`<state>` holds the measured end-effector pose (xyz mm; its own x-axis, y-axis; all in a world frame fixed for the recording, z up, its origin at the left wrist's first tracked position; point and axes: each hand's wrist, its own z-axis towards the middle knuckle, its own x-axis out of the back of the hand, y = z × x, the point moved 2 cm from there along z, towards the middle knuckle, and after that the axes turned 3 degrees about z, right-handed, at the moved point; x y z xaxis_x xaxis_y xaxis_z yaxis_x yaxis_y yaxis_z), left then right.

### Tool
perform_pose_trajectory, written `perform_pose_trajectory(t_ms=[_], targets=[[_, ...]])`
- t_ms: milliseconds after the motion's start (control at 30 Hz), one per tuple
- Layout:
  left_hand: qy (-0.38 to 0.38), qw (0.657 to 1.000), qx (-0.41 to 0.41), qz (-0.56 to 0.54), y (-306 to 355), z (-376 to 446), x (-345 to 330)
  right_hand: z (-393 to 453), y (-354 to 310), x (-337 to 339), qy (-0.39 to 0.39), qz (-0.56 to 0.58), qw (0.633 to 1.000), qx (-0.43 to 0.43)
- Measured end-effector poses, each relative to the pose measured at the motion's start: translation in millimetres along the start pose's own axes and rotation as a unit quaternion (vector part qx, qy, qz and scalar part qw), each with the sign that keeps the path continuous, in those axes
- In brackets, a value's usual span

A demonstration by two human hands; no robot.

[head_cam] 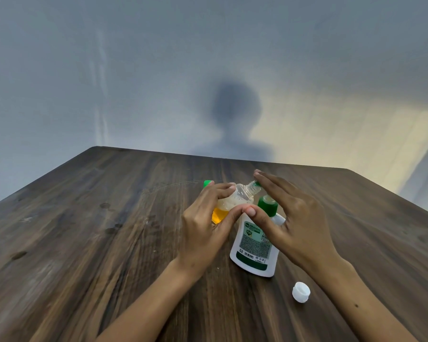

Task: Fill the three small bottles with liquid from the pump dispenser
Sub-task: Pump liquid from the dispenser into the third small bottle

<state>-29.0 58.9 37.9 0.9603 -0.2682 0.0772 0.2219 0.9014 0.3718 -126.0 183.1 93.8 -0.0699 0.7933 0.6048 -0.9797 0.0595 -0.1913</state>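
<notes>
My left hand (203, 233) grips a small clear bottle (240, 197), tilted, with its open threaded neck pointing right. Foamy yellow-orange liquid sits in its lower part. The neck meets the green nozzle tip (257, 184) of the white pump dispenser (253, 245), which stands on the table with a green collar and a green label. My right hand (294, 218) lies over the pump head with straight fingers, and its thumb touches my left thumb. Behind my left fingers a green cap (207, 183) shows; what it sits on is hidden.
A loose white cap (301, 292) lies on the dark wooden table (109, 230), to the right of the dispenser and nearer to me. A grey wall with a shadow stands behind the table's far edge.
</notes>
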Motion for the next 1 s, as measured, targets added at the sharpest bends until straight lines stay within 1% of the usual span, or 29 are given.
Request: perform_pose_trajectory(t_ms=[467, 667, 900, 1000], targets=[[0.005, 1.0, -0.003, 0.002, 0.5, 0.3, -0.2, 2.6, 0.6, 3.0, -0.005, 0.0, 1.0, -0.006], [-0.007, 1.0, -0.001, 0.002, -1.0, 0.2, -0.2, 3.0, -2.5, -1.3, 0.013, -0.007, 1.0, -0.008], [0.003, 1.0, -0.002, 0.004, -0.3, 0.3, -0.5, 1.5, 1.5, 1.6, -0.005, 0.001, 1.0, -0.002], [0.003, 1.0, -0.004, 0.01, -0.4, 1.0, -0.3, 3.6, 0.0, 1.6, 0.001, -0.004, 1.0, 0.0]])
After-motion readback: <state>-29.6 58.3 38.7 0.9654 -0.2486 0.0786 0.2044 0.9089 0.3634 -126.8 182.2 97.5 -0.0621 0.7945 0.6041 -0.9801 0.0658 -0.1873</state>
